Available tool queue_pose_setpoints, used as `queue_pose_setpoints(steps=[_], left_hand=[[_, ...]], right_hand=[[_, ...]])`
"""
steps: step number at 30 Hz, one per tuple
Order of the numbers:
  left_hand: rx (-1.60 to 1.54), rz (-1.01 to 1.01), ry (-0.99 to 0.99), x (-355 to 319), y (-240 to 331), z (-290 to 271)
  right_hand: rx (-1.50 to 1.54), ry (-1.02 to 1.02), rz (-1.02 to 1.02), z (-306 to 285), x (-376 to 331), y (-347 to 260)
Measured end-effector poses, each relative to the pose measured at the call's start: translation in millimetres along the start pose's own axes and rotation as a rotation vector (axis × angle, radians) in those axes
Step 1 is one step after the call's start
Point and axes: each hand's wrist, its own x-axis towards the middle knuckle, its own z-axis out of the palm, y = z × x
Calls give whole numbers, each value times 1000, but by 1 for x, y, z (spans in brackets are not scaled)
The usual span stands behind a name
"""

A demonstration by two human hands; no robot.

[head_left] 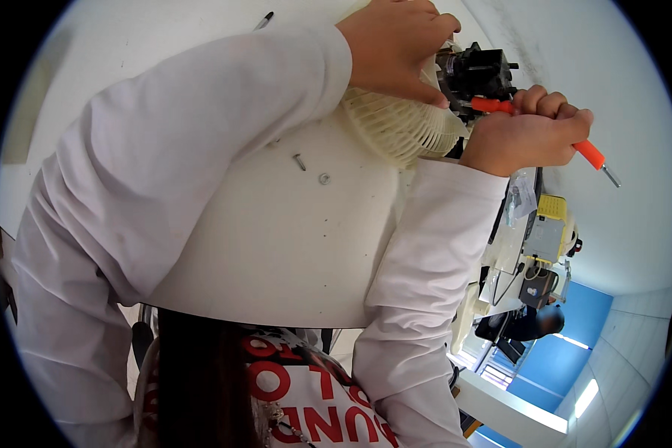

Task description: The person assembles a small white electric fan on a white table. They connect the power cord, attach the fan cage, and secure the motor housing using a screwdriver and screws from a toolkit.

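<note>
Screwdriver [590, 154] | diagonal, tip lower-right | right hand [526, 137] grips it | left hand [396, 52]: hold unclear

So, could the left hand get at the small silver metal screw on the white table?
Probably yes: nothing covers the screw, though the left hand would likely first have to leave the cream slatted plastic cage.

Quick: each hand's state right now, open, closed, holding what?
Left hand: on the cream slatted guard; whether it grips cannot be told.
Right hand: closed, holding the orange-handled tool.
</note>
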Motion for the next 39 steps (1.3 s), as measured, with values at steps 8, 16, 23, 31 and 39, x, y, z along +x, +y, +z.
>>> queue_pose_setpoints(steps=[8,16,23,31,39], left_hand=[[44,-46,-78,5,0,-2],[80,-39,-89,1,2,-6],[78,-36,-95,-3,0,-7],[120,-1,-67,-2,-1,-4],[91,-21,-118,0,4,-7]], right_hand=[[-11,24,58,3,1,-5],[250,-257,197,-29,3,-7],[-434,-551,128,-51,9,-34],[-638,-650,173,-62,35,-54],[-701,-521,57,-62,22,-48]])
